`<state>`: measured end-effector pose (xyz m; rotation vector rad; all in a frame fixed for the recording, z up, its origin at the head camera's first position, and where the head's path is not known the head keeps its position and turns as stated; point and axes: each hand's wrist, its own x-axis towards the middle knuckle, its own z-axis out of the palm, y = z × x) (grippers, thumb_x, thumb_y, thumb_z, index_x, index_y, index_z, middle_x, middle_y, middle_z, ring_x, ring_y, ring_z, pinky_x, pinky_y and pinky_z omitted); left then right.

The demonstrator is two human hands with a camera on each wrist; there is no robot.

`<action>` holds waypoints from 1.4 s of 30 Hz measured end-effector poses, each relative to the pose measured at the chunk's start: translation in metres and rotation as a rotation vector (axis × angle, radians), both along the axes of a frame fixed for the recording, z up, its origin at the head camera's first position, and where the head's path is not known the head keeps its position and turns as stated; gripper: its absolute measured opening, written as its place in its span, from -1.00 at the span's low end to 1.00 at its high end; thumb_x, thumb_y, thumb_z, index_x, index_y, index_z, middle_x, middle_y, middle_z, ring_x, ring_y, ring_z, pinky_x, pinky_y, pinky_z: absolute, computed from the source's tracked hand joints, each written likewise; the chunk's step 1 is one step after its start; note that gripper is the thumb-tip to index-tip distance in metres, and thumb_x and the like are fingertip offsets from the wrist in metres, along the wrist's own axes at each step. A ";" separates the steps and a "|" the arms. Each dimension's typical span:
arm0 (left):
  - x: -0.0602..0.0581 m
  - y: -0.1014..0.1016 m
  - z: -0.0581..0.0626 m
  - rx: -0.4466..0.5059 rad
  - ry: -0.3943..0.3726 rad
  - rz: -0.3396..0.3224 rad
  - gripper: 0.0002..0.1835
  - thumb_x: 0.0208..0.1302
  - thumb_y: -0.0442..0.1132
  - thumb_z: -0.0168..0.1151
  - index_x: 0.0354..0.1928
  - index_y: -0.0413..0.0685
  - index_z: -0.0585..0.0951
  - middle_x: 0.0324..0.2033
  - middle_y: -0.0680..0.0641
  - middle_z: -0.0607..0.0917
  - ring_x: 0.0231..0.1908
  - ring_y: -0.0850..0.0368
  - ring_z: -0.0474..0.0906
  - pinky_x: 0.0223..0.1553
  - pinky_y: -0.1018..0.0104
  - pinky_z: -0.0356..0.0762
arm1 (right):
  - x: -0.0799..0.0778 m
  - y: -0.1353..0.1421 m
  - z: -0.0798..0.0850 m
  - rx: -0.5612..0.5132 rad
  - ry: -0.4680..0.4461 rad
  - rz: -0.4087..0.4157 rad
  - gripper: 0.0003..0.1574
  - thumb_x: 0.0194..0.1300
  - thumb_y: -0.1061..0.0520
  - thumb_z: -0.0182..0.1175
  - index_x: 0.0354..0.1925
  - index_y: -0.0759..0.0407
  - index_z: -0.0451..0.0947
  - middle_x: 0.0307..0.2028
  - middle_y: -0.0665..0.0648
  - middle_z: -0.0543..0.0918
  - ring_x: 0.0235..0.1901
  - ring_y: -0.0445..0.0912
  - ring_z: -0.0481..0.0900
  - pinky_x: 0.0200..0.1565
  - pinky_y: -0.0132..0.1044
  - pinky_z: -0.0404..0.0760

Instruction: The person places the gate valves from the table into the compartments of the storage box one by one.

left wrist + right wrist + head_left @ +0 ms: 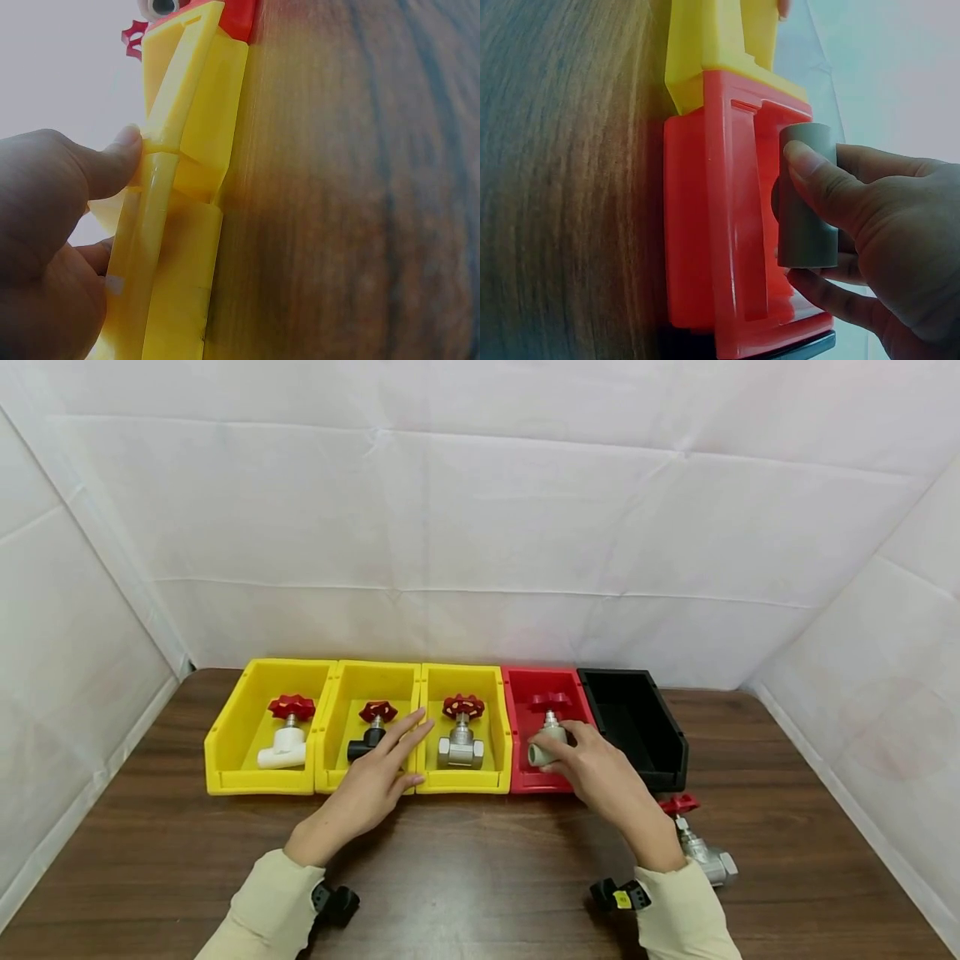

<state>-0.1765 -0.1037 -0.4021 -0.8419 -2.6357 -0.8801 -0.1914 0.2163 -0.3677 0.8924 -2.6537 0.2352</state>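
My right hand [603, 772] grips a grey-green plastic valve [546, 748] with a red handwheel, at the red bin [523, 777]. In the right wrist view, the thumb lies on the valve's tubular body [810, 217], with fingers behind and below it. My left hand [367, 789] is over the front of the middle yellow bin [352, 681], fingers spread and nothing held. Its thumb is by the rim in the left wrist view. Partly hidden under those fingers is a black valve [365, 745]. A metal valve [461, 747] stands in the yellow bin to the right.
A white valve [285, 747] is in the leftmost yellow bin [258, 781]. The black bin [630, 718] ends the row at right. Another metal valve [705, 857] with a red handwheel lies on the wooden table [480, 885], partly behind my right wrist. White sheeting [480, 527] surrounds the table.
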 end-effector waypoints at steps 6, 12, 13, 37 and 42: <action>-0.001 0.000 0.000 0.012 0.001 -0.008 -0.23 0.24 -0.25 0.28 0.45 -0.05 0.18 0.45 -0.06 0.08 -0.69 0.32 0.14 -0.56 0.45 0.34 | -0.002 -0.001 -0.002 0.020 0.041 0.008 -0.47 0.09 0.13 0.43 0.06 -0.10 0.59 -0.06 0.26 0.55 -0.10 0.10 0.54 -0.09 -0.01 0.58; 0.000 0.000 0.001 0.017 0.013 -0.013 -0.24 0.25 -0.26 0.27 0.45 -0.05 0.19 0.44 -0.08 0.10 -0.69 0.32 0.16 -0.56 0.45 0.34 | -0.003 -0.001 -0.004 0.026 0.042 -0.005 -0.47 0.08 0.13 0.44 0.06 -0.10 0.59 -0.04 0.27 0.55 -0.07 0.12 0.53 -0.07 0.01 0.57; 0.000 0.000 0.000 0.016 0.014 -0.010 -0.24 0.25 -0.26 0.28 0.45 -0.04 0.19 0.44 -0.08 0.10 -0.69 0.32 0.16 -0.56 0.45 0.34 | -0.003 -0.001 -0.004 0.027 0.039 -0.006 -0.47 0.09 0.12 0.43 0.06 -0.10 0.59 -0.03 0.28 0.55 -0.06 0.13 0.53 -0.07 0.02 0.56; 0.001 -0.002 0.000 0.014 0.003 0.000 -0.23 0.25 -0.25 0.28 0.46 -0.02 0.18 0.45 -0.06 0.08 -0.69 0.33 0.14 -0.55 0.46 0.35 | -0.009 -0.006 -0.011 0.019 0.005 -0.069 -0.47 0.11 0.10 0.41 0.10 -0.10 0.59 0.00 0.28 0.54 -0.03 0.15 0.51 -0.07 0.04 0.56; 0.001 0.000 0.000 0.019 0.010 -0.013 -0.24 0.25 -0.26 0.28 0.46 -0.03 0.18 0.44 -0.07 0.10 -0.68 0.32 0.17 -0.54 0.46 0.37 | -0.006 -0.003 -0.008 0.014 -0.018 -0.084 -0.46 0.11 0.10 0.41 0.10 -0.11 0.59 -0.03 0.24 0.56 -0.03 0.12 0.51 -0.07 0.03 0.56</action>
